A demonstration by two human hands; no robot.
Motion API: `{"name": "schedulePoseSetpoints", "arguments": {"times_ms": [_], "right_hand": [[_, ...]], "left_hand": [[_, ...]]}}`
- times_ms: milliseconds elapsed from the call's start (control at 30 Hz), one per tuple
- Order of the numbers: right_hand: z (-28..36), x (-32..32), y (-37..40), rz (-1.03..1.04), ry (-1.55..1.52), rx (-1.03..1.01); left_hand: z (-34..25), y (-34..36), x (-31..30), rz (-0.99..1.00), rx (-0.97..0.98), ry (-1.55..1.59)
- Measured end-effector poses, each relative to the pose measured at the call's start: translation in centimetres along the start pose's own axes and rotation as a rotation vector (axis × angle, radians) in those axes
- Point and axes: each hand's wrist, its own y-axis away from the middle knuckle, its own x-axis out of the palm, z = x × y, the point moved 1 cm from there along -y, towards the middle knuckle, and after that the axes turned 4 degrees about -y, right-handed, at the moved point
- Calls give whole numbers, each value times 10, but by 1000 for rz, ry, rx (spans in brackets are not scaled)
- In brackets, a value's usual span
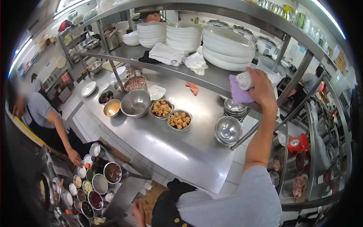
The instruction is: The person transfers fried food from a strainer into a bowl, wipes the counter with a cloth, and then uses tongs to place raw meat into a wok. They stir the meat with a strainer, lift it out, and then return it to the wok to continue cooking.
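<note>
My right hand (261,86) is raised to the right end of the steel shelf, its fingers closed round a bunched white cloth (245,81). Under that cloth, a purple cloth (239,90) hangs over the shelf's front edge. Just left of the hand stand stacked large white bowls (228,49), and a clear plastic tub (273,72) is behind it. My left hand (139,213) hangs low at the bottom of the view beside my dark apron. It is partly cut off, its visible fingers loosely apart and nothing seen in them.
On the steel counter (170,147) are bowls of fried pieces (179,120), a large metal bowl (136,103) and stacked metal bowls (228,129). Folded white cloths (170,53) lie on the shelf. At left, a co-worker (45,117) reaches toward sauce containers (100,184).
</note>
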Motion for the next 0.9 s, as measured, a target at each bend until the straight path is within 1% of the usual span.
{"name": "schedulePoseSetpoints", "arguments": {"times_ms": [33, 67, 100, 133, 167, 200, 233, 267, 333, 367, 400, 433, 500, 533, 567, 600, 700, 767, 800, 833, 867, 900], "right_hand": [[-3, 3, -3, 46, -47, 27], [-3, 4, -5, 47, -55, 39], [-1, 3, -7, 87, -65, 96], [0, 2, -10, 128, -71, 154], [1, 1, -9, 131, -67, 174], [4, 0, -7, -2, -84, 133], [7, -3, -4, -132, -99, 85], [9, -5, -3, -115, -94, 96], [20, -8, 6, -474, -364, -92], [29, -15, 18, -452, -592, -93], [40, -21, 36, -432, -816, -92], [55, -13, 58, -438, -835, 12], [45, 0, 87, 200, -1471, -145], [52, -2, 87, 522, -1287, -242], [61, 22, 107, 668, -1278, -201], [71, 46, 129, 747, -1208, -113], [91, 125, 215, 619, -747, 204], [92, 187, 278, 446, -414, 190], [96, 209, 308, 453, -405, 198], [100, 226, 335, 458, -297, 185], [104, 231, 348, 459, -189, 168], [108, 226, 349, 524, -167, 172]], "left_hand": [[-97, -32, -35, 5, 112, 65], [-146, -66, -52, 63, 265, 19], [-202, -87, -65, 75, 350, 44], [-257, -100, -72, 92, 437, 71], [-300, -111, -77, 111, 573, 6], [-339, -120, -78, 134, 708, -55], [-377, -124, -76, 189, 774, -19], [-409, -127, -70, 245, 829, 17], [-454, -137, -54, 235, 1088, -16], [-466, -144, -46, 257, 1077, -32], [-476, -150, -36, 286, 1132, -39], [-480, -154, -29, 314, 1189, -40], [-477, -162, -18, 357, 1165, -12], [-472, -163, -12, 388, 1145, 23], [-465, -164, -7, 413, 1144, 25], [-457, -165, -4, 427, 1145, 28], [-431, -166, 3, 493, 1130, 30], [-420, -159, 1, 532, 1094, 34], [-414, -155, -2, 544, 1095, 42], [-409, -152, -6, 561, 1085, 59], [-404, -151, -10, 572, 1076, 77], [-398, -150, -15, 572, 1077, 87]]}}
